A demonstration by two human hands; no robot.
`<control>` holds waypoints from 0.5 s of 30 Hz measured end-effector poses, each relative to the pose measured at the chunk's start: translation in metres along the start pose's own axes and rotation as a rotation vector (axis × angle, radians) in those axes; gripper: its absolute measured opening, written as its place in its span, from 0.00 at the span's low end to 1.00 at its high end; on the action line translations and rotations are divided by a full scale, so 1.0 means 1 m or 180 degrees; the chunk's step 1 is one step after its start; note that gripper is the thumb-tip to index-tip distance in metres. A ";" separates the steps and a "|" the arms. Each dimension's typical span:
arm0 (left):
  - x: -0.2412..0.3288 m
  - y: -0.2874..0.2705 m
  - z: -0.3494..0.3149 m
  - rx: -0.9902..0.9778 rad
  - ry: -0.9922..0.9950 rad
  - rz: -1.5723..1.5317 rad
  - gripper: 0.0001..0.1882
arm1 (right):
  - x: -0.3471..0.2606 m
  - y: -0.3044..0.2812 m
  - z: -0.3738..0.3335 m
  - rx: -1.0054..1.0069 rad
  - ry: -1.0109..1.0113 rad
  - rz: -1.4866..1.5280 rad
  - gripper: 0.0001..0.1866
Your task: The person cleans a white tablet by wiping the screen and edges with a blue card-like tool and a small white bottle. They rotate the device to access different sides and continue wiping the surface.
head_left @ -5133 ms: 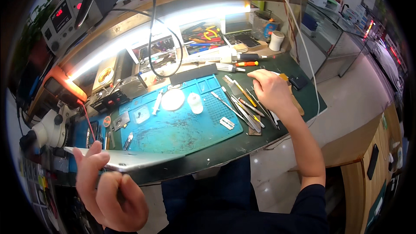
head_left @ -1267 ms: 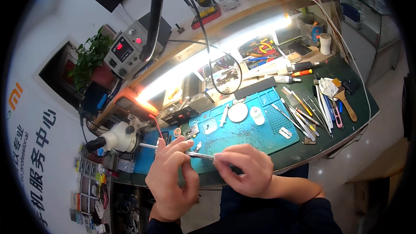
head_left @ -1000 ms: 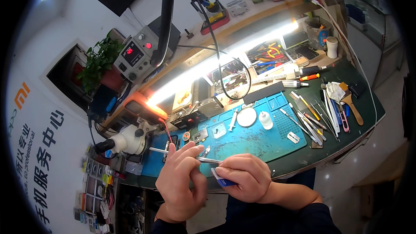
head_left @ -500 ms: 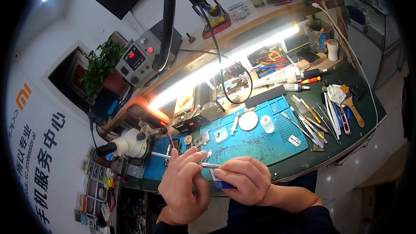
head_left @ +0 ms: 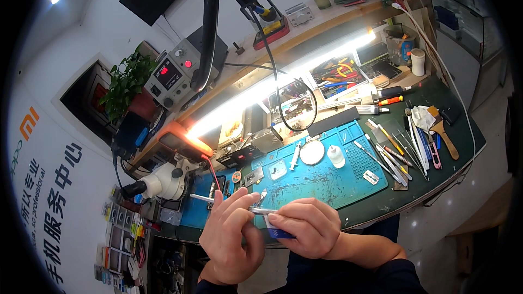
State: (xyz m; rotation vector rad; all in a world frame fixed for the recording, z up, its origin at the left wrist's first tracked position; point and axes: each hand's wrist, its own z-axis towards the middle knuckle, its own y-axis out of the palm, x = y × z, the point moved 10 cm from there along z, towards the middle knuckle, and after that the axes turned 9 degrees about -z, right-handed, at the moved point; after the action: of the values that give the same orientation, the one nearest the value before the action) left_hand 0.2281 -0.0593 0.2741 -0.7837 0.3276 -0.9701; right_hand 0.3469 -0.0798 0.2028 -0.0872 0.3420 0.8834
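Observation:
My left hand (head_left: 231,239), fingers curled, is closed round a slim silver-white thing (head_left: 201,198) seen nearly edge-on. One end sticks out left of the fingers; the rest runs toward my right hand, and I cannot make out its kind. Thumb and fingers of my right hand (head_left: 308,228) pinch a small blue-and-white card (head_left: 279,233), which hangs below the silver thing's right end. Both hands are close together in front of the bench's near edge, above a blue repair mat (head_left: 294,189). The palm side of my right hand is hidden.
A microscope (head_left: 163,183) stands left of the mat. On the mat lie a round white dish (head_left: 311,152), a dropper bottle (head_left: 336,156), a syringe (head_left: 295,155) and a razor blade (head_left: 371,177). Several tweezers and brushes (head_left: 397,155) lie to the right. A black hose (head_left: 210,27) hangs overhead.
The slim silver thing has tilted slightly between my hands, and its left end sits a little lower. My hands keep almost the same place and grip.

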 end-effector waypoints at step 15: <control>0.001 -0.001 -0.003 0.0033 -0.0025 -0.0006 0.16 | -0.006 0.000 0.004 0.0037 -0.0056 -0.0097 0.20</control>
State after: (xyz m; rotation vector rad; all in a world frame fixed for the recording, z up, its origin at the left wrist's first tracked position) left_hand 0.2263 -0.0615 0.2729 -0.7783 0.3147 -0.9695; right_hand 0.3443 -0.0831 0.2081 -0.0737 0.3288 0.8514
